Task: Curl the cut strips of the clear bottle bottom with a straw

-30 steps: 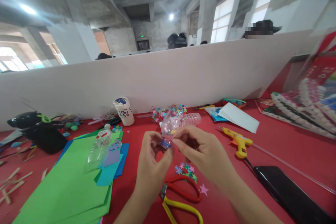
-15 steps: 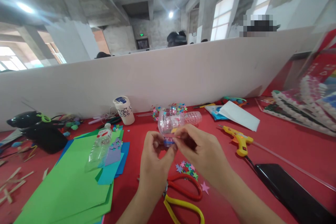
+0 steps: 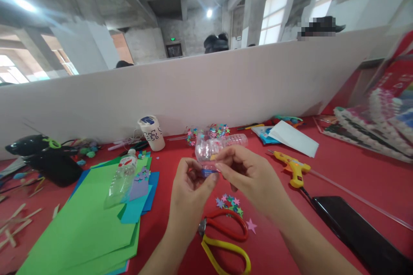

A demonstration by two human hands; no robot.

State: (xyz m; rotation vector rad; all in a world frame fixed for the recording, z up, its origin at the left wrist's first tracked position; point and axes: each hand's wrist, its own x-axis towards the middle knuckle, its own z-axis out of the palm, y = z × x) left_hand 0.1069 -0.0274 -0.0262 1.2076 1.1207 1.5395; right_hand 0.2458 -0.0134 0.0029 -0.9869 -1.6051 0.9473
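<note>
Both my hands meet above the red table [image 3: 338, 184] around a cut clear plastic bottle top [image 3: 206, 151] with a blue neck ring. My left hand [image 3: 189, 191] pinches it at the neck from below. My right hand [image 3: 248, 176] has its fingers closed on the same piece from the right side. Small coloured paper stars [image 3: 229, 203] lie on the table just under my hands, and red and yellow scissors [image 3: 222, 238] lie a little nearer to me.
Green and blue paper sheets [image 3: 87, 227] with a clear bottle [image 3: 121, 178] on them lie at the left. A yellow glue gun [image 3: 292, 167], a black phone [image 3: 358, 234], a white cup [image 3: 151, 132], a white partition [image 3: 206, 90], and wooden sticks [image 3: 16, 223] surround the work area.
The bottle piece has been turned and lifted slightly between my hands. The view has shifted a little; both hands keep their hold.
</note>
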